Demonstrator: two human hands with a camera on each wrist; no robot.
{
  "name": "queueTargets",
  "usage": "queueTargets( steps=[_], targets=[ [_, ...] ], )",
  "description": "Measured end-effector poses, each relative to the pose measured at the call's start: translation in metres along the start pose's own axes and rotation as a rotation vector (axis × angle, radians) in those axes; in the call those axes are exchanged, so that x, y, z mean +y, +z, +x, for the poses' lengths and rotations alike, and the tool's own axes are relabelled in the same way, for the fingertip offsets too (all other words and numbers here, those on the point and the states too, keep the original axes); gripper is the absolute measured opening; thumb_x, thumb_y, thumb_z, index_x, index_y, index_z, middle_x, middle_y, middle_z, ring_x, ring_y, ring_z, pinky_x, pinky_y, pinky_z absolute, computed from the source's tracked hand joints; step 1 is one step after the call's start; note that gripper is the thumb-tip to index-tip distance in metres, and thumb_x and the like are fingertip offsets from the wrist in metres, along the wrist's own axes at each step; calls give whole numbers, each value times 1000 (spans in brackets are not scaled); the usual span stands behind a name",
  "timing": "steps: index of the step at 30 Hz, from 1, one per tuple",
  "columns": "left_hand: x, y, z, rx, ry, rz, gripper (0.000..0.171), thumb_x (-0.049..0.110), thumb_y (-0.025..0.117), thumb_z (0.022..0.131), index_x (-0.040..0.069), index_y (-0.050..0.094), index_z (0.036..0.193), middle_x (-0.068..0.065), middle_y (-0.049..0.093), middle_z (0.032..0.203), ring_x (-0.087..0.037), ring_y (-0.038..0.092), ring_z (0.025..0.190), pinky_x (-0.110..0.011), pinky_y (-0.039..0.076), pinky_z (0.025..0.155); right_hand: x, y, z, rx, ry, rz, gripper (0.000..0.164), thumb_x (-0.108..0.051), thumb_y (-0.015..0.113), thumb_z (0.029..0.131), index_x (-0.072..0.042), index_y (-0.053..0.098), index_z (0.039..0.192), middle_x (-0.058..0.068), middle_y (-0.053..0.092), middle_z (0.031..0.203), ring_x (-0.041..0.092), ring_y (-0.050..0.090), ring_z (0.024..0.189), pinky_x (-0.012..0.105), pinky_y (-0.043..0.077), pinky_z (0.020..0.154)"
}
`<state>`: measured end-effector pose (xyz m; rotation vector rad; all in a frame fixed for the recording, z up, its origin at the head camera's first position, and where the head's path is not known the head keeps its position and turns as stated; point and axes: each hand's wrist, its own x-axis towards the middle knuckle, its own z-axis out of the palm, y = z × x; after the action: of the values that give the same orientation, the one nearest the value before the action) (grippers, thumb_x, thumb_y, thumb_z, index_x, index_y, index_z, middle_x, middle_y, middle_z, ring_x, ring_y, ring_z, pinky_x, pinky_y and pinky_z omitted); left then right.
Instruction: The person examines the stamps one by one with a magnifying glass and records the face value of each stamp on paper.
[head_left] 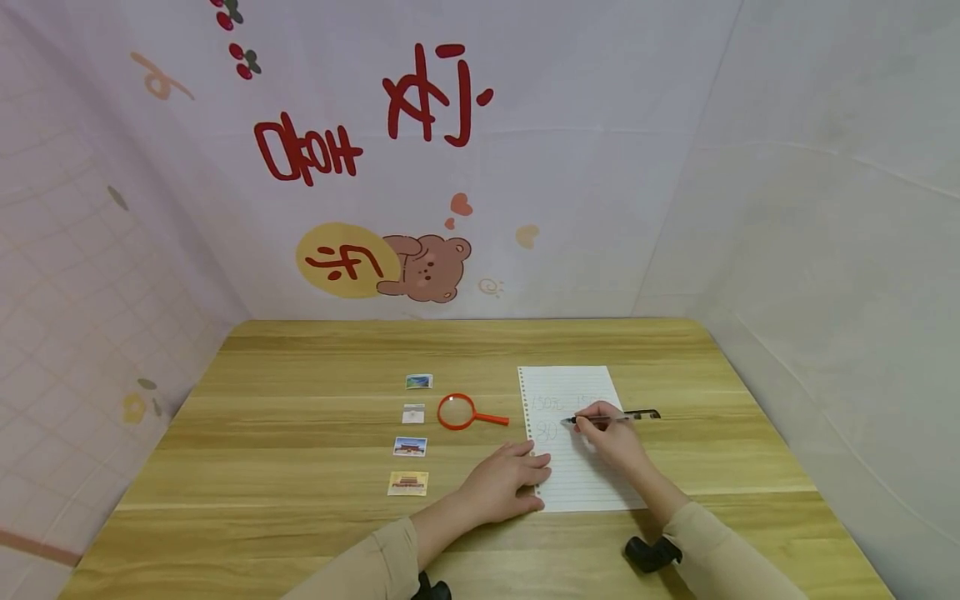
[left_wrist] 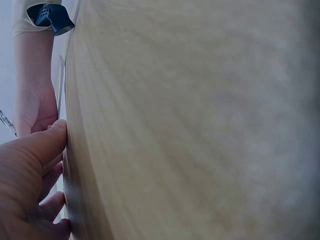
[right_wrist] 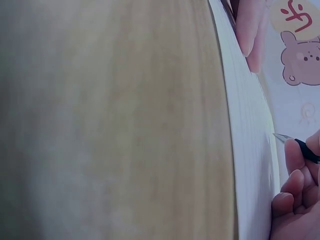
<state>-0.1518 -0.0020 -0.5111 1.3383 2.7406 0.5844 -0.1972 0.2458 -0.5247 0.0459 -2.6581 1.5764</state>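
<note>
Pinched in the right hand point(head_left: 611, 437), between thumb and forefinger: a pen point(head_left: 633, 415), clip end jutting out to the right past the knuckles, point just left of the fingertips, over a lined sheet point(head_left: 585, 487). Left hand point(head_left: 501, 483) palm down, fingers spread, tips resting across the punched edge of that same sheet, thumb near its closest corner.

Seen from the head only: faint handwriting point(head_left: 546, 404) beyond and left of the pinching fingertips, with more beside the pen's point; a red magnifying glass point(head_left: 491, 418) just beyond the left fingers, handle toward the sheet; well left of the left fingertips, four small pictures in a column, from landscape card point(head_left: 418, 381) farthest, through pale card point(head_left: 413, 413) and blue-sky card point(head_left: 410, 447), to yellow card point(head_left: 408, 483) nearest.

Seen closely from the right wrist: silver point and black grip just ahead of the pinch, lower right fingers curled in beneath, two left fingers side by side farther off. Contact between point and paper too fine to tell.

From the left wrist: left thumb side-on, low against the table point(left_wrist: 150, 125), other left fingertips staggered below it, underside of the right hand beyond, only a short stretch of pen at the border.

Inside the magnifying glass's red ring, left of its handle and beyond the left fingers: a clear lens point(head_left: 454, 411), wood showing through.
</note>
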Motion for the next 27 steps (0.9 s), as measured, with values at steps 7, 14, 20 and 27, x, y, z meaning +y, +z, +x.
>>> queueTargets(
  steps=[7, 14, 20, 27],
  targets=[
    [1, -2, 0, 0, -2, -2, 49, 33, 74, 89, 14, 65, 133, 2, 55, 142, -25, 41, 139, -45, 32, 113, 0, 2, 1, 16, -6, -70, 5, -11, 67, 93, -7, 70, 94, 3, 73, 82, 14, 64, 75, 22, 45, 59],
    [2, -3, -1, -5, -2, -8, 49, 33, 74, 89, 14, 65, 133, 2, 55, 142, -25, 41, 139, -45, 32, 113, 2, 2, 0, -4, -25, -87, 5, -11, 67, 92, -7, 70, 92, 0, 72, 79, 13, 64, 73, 22, 45, 59],
    [2, -3, -1, -7, -8, -7, 49, 33, 74, 89, 14, 65, 133, 2, 55, 141, -24, 41, 139, -45, 32, 113, 5, 0, 0, 8, -19, -36, 5, -8, 66, 92, -6, 70, 91, 4, 72, 79, 15, 65, 72, 22, 45, 57],
    [2, -3, -1, 2, -6, -3, 49, 33, 75, 89, 14, 65, 133, 2, 56, 141, -24, 42, 138, -45, 33, 113, 3, -1, 2, 39, 14, -84, 6, -14, 67, 93, -8, 70, 94, 2, 74, 82, 14, 67, 78, 22, 47, 61]
  ],
)
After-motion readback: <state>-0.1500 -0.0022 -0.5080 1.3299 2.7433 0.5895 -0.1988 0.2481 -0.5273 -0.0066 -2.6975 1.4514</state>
